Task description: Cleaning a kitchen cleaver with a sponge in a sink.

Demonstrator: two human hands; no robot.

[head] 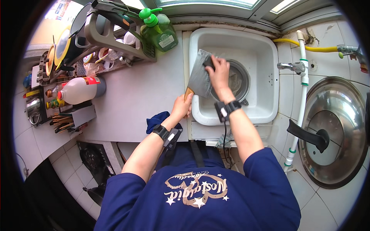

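Note:
My left hand (182,105) grips the wooden handle (188,93) of a cleaver. The broad, wet-looking metal blade (200,76) is held over the left rim of a white sink (270,95). In my right hand (219,73) is a dark scrubbing pad (208,63), pressed on the blade near its upper right edge. Below that hand, a round metal basin (246,76) sits in the sink, partly hidden by my hand and the blade. Something pale lies inside the basin, too unclear to name.
A green pump bottle (163,36) and a dish rack (92,31) stand at the back left. A dark blue cloth (157,121) lies on the white counter (138,95). On the right are a tap (292,67), a white pipe (302,95) and a large metal lid (344,95).

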